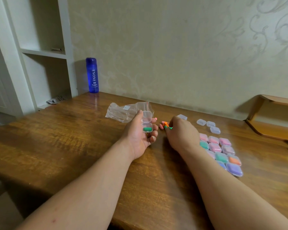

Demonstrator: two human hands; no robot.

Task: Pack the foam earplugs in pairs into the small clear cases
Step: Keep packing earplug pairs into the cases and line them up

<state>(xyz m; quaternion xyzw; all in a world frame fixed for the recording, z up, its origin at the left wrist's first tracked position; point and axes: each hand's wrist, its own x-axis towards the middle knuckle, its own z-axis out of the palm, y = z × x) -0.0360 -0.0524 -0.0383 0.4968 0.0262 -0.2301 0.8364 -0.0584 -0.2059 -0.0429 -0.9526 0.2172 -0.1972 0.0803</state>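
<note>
My left hand holds a small clear case with its lid swung open; one green earplug lies in the lower half. My right hand is over a small pile of loose earplugs, pink and orange, and pinches a green earplug at its fingertips. Several closed cases filled with pink, green, orange and purple earplugs lie in rows to the right of my right forearm. Three empty closed cases sit just behind them, and another empty case shows behind my right hand.
An empty clear zip bag lies on the wooden table behind my left hand. A blue bottle stands at the back left by the wall. A white shelf unit is at left, a wooden tray at right.
</note>
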